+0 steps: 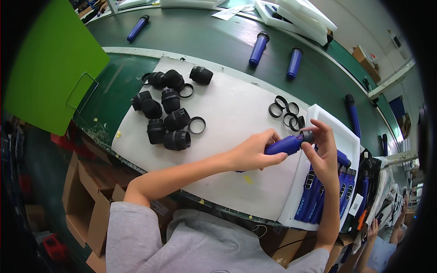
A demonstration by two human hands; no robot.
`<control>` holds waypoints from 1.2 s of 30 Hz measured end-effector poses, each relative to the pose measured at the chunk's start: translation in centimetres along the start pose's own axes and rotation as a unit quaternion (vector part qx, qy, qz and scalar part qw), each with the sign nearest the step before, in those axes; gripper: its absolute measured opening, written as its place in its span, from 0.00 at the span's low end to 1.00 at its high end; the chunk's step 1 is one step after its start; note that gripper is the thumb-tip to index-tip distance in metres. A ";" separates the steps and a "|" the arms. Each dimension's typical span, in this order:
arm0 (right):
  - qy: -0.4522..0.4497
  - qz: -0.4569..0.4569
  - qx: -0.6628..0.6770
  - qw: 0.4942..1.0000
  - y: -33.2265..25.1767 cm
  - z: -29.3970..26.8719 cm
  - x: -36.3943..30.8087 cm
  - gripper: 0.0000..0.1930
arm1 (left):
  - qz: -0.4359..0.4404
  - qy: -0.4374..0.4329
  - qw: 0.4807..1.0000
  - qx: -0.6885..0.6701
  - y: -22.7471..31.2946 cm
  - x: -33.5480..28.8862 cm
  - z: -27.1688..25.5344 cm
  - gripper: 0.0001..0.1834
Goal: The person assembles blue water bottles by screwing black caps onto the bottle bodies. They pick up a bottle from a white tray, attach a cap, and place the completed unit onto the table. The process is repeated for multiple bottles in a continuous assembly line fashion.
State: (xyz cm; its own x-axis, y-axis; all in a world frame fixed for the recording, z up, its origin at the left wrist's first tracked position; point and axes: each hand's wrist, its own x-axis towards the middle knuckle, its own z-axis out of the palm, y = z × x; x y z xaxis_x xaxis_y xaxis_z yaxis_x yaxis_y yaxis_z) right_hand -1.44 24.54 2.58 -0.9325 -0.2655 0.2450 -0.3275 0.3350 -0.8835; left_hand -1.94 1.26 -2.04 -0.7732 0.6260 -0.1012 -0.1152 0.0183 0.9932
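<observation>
spanning both hands: one blue handle (283, 147), held above the right part of the pale board (218, 182). long axis slants up to the right, dark end (308, 136) at the right hand (325, 154), which is nearer that end. left hand (254, 151) wrapped round the body, thumb along it. right thumb and fingers pinching the dark end, close-set. black rings (275, 110) just beyond.

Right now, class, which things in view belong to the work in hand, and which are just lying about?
Seemingly part of the work:
held blue handle
blue handles in the white tray
loose black rings
black cylindrical parts
black-topped handles farther off

Apparently just lying about:
open cardboard box
white paper sheet
</observation>
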 end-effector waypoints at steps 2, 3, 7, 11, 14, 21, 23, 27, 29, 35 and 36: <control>-0.042 0.035 0.070 0.996 0.3 0.5 -0.1 0.33 | 0.059 0.007 0.998 0.036 -1.0 0.2 0.1 0.27; -0.059 0.040 0.080 0.994 0.4 0.8 -0.2 0.35 | 0.101 0.010 0.992 0.073 -1.5 0.2 0.3 0.27; -0.111 0.056 0.047 0.991 -0.5 1.2 -0.5 0.38 | 0.092 0.001 0.992 0.092 -1.1 -0.5 1.0 0.32; -0.108 -0.037 -0.177 0.978 -1.5 0.7 -0.1 0.34 | 0.012 -0.055 0.998 -0.009 0.6 -0.9 0.4 0.34; -0.036 -0.143 -0.321 0.935 -2.7 1.5 0.5 0.27 | 0.009 -0.074 0.997 -0.029 0.3 -0.7 0.1 0.33; -0.144 -0.347 -0.340 0.862 -7.1 10.0 3.3 0.21 | 0.239 0.095 0.960 0.114 -4.5 1.0 2.6 0.29; -0.220 -0.362 -0.307 0.852 -7.2 13.6 3.8 0.21 | 0.154 0.080 0.965 0.198 -2.5 -0.3 2.4 0.29; -0.258 -0.369 -0.298 0.842 -7.6 22.7 4.3 0.21 | -0.049 0.003 0.989 0.141 -1.4 -0.5 0.8 0.32; -0.221 -0.364 -0.335 0.840 -7.8 24.6 5.0 0.20 | -0.060 -0.003 0.989 0.134 -1.0 -0.6 0.6 0.31; -0.135 -0.351 -0.325 0.868 -5.9 24.4 4.5 0.22 | -0.075 -0.016 0.985 0.152 -0.5 -0.4 1.5 0.29; -0.111 -0.346 -0.305 0.880 -6.2 23.8 4.1 0.23 | -0.070 -0.025 0.984 0.165 -0.4 -0.4 1.7 0.28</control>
State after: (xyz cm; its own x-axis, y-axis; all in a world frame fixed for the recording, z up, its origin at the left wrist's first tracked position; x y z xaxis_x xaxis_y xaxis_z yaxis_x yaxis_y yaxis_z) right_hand 0.36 -0.15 -0.44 -0.4461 -0.7450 0.4960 -0.8900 0.4279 -0.1577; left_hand -0.58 2.31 -2.31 -0.7317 0.6366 -0.2434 -0.0039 0.3532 0.9355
